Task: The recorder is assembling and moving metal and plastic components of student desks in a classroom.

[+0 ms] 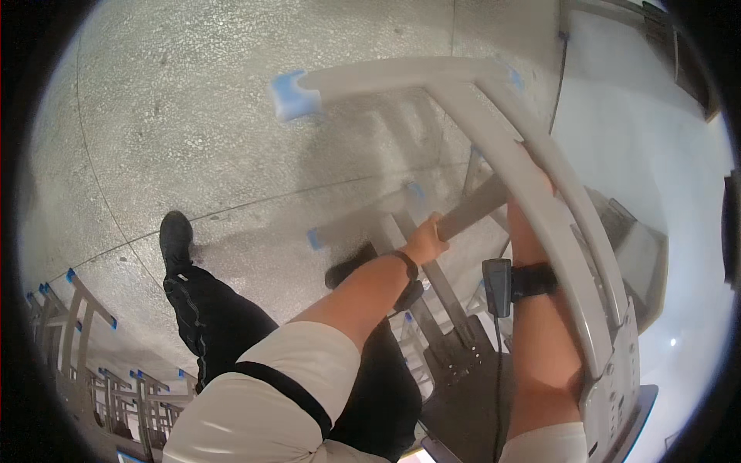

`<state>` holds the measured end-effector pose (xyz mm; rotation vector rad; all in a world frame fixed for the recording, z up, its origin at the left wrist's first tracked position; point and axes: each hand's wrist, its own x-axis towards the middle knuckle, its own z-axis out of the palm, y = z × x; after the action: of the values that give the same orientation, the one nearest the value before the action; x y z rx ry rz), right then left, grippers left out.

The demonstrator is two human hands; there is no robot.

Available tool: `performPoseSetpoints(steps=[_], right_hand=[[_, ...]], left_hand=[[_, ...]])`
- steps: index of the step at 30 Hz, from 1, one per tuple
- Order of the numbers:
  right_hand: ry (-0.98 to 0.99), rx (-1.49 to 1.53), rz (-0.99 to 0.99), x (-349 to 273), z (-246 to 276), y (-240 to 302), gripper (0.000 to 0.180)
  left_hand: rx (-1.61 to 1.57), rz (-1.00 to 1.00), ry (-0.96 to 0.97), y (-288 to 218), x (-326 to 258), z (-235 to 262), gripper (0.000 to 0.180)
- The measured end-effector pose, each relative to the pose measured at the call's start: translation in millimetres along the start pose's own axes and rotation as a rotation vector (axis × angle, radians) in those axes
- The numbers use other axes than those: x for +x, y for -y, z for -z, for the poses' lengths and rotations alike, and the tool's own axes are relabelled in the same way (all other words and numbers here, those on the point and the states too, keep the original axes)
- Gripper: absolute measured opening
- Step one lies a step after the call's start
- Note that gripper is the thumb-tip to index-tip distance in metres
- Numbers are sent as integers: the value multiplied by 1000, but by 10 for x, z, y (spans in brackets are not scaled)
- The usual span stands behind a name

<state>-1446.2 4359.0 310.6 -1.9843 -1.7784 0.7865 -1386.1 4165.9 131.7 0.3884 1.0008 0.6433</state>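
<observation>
A grey metal furniture frame (552, 247), which looks like a desk's legs, is held up in front of me. Its long curved foot bar (386, 76) carries a blue-and-white end cap (293, 96) on the left. My left hand (426, 241) is closed around the crossbar (477, 206) near its left end. Beneath the curved legs runs my right forearm, and my right hand (543, 173) lies by the crossbar's other end. The frame's leg covers most of its fingers, so its grip is hidden.
Several similar frames with blue caps (93, 301) stand at the lower left. A dark grey panel with legs (455, 401) lies below my arms. My black shoe (177, 235) is on the speckled floor (193, 100). A white wall (625, 139) is on the right.
</observation>
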Motion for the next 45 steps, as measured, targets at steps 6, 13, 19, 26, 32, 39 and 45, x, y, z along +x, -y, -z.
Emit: performPoseSetpoints(steps=[6,13,19,26,32,39,45], right_hand=[[-65,191,-267,146,-98,-112,19],[10,-811,722,292,-414,-262,16],[94,-230,237,225,-740,-327,20],[-30,-288,-60,103,-817,100,21],[-178,-124,-8,-116,-1031,104,25],[-66,-468,281,270,-490,-853,29],[-42,-110,-85,-194,-1237,100,29]], left_hand=[[370,16,-23,-279,-334,35,73],[422,-25,-17,-481,-1197,722,59],[374,-289,155,-1241,-1644,1585,42],[402,-1148,208,-3251,-2822,1731,49],[308,-1156,412,-3323,-3092,1369,40],[340,-486,395,-1746,-3691,950,30],[-175,-936,480,-1963,-3880,441,44]])
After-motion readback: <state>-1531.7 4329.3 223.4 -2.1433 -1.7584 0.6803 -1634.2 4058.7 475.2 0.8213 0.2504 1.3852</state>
